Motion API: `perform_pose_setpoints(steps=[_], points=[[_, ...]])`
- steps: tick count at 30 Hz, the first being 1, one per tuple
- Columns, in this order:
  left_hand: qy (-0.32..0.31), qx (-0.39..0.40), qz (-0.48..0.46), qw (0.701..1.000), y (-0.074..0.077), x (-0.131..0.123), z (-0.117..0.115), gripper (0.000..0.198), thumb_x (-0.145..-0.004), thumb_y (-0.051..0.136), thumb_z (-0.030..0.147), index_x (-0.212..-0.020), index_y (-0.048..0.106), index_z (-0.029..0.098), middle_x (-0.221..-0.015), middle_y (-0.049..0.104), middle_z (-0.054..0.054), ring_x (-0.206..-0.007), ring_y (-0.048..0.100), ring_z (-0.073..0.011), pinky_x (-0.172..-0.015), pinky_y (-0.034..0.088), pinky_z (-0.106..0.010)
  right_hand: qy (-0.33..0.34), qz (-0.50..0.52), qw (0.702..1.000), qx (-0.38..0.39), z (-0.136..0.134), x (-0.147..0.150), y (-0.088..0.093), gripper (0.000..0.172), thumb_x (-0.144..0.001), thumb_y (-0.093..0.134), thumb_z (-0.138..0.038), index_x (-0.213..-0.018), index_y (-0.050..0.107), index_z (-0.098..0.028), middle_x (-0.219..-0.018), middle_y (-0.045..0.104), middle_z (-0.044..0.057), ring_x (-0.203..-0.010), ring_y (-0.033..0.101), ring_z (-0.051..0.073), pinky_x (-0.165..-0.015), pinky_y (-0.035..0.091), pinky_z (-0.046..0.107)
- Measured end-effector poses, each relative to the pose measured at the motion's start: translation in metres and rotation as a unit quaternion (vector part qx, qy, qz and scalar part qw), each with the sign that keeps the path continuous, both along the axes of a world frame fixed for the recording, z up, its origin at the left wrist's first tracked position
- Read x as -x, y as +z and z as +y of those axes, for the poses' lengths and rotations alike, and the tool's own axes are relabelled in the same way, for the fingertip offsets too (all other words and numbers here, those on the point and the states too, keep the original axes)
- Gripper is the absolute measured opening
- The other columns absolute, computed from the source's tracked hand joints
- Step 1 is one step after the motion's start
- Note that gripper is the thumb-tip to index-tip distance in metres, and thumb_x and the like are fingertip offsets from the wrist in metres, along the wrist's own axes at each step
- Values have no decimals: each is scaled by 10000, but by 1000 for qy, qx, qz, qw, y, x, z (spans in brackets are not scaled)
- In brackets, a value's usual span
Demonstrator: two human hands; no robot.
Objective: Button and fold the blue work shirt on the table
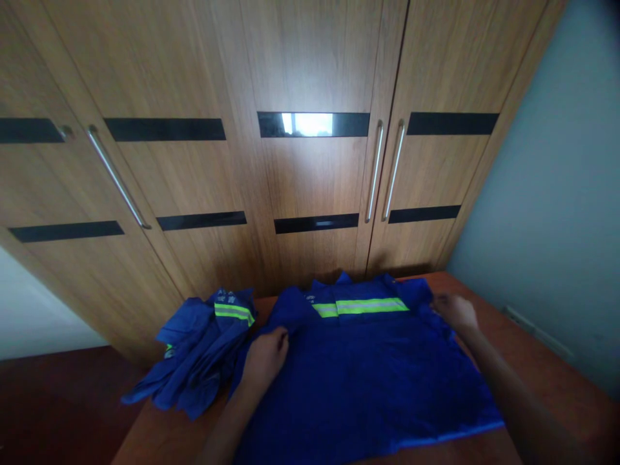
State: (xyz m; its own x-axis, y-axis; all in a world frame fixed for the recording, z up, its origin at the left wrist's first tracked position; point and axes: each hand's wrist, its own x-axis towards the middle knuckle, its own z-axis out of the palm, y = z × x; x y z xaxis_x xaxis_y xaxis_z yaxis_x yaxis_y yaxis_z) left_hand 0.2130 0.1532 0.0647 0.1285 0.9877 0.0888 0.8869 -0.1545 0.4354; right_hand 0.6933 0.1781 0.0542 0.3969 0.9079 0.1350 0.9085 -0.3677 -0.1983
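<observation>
A blue garment [358, 374] with a yellow-green and silver reflective stripe lies spread on the reddish-brown table. At its left edge is my left hand [265, 355], its fingers curled closed on the fabric near the folded-in part. My right hand [455, 311] is at the upper right edge, fingers pinched on the blue cloth. Left of the spread garment, a second blue garment [194, 352] with a similar stripe lies crumpled, partly hanging over the table's left edge.
A wooden wardrobe [310, 174] with metal handles and dark strips stands behind the table [542, 381]. A pale wall [557, 226] rises on the right, with a socket strip [537, 332] low on it. Dark red floor shows at lower left.
</observation>
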Motion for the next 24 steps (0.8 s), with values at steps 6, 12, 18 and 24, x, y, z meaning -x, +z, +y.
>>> perform_pose_setpoints(steps=[6, 12, 18, 24], points=[[72, -143, -353, 922, 44, 25, 18, 469, -932, 379, 371, -1368, 322, 211, -1338, 546, -144, -1159, 594, -213, -884, 528, -349, 11, 43, 988, -146, -13, -3, -12, 524, -874, 421, -310, -1370, 408, -141, -1203, 647, 146, -986, 672, 263, -820, 524, 371], [-11, -260, -185, 948, 30, 6, -18, 404, -887, 485, 250, -1290, 494, 230, -1399, 482, -88, -1284, 464, -250, -1088, 379, -449, 333, 146, 929, -67, -18, 90, -36, 395, -861, 501, -374, -1185, 613, -180, -1208, 649, 107, -1161, 570, 240, -1040, 394, 389], [-153, -135, 21, 979, -14, -15, -47, 387, -887, 422, 147, -1233, 571, 234, -1318, 564, -76, -1233, 516, -216, -1062, 422, -417, 381, 79, 920, 52, -10, 147, -21, 600, -782, 648, -474, -1289, 552, -168, -1311, 571, 139, -1215, 501, 284, -1030, 350, 406], [-126, -55, 112, 984, -21, -15, -46, 532, -816, 519, 133, -1342, 481, 206, -1399, 497, -118, -1305, 445, -265, -1105, 327, -508, 388, 53, 912, 119, 11, 158, -12, 443, -668, 750, -467, -981, 699, -158, -966, 708, 107, -870, 645, 263, -781, 448, 325]])
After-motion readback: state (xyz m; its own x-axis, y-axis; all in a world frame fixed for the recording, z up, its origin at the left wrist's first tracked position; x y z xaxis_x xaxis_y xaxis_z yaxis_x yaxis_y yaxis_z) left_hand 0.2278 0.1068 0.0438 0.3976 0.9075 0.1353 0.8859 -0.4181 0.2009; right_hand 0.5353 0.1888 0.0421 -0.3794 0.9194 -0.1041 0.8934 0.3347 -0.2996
